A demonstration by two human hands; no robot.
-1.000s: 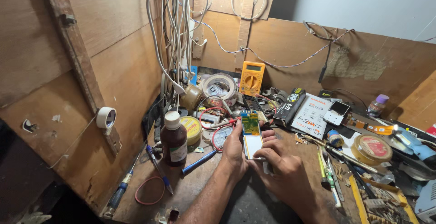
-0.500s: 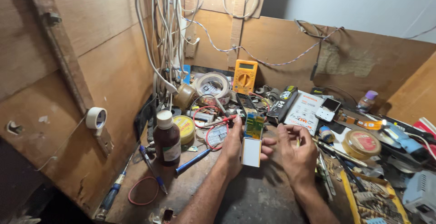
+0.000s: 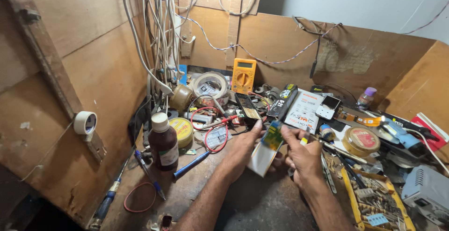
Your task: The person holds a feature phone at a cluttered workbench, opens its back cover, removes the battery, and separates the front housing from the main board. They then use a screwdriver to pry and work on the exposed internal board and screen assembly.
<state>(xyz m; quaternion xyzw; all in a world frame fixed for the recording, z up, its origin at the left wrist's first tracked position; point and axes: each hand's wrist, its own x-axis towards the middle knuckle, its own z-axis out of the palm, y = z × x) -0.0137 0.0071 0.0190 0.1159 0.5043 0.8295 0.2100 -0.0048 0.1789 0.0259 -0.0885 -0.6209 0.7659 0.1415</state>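
Both hands pinch a small circuit board (image 3: 266, 149): left hand (image 3: 243, 149) low, right hand (image 3: 301, 158) at its top; long axis tilts up-right.

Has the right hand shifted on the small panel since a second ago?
Yes. The right hand has come off the panel's lower edge, now pinching its top corner, nearer the round tin.

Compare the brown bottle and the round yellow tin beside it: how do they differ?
The brown bottle stands tall and narrow with a white cap; the round yellow tin is low, wide and flat-lidded. The bottle is dark, the tin bright. Both sit on the bench left of the hands, untouched.
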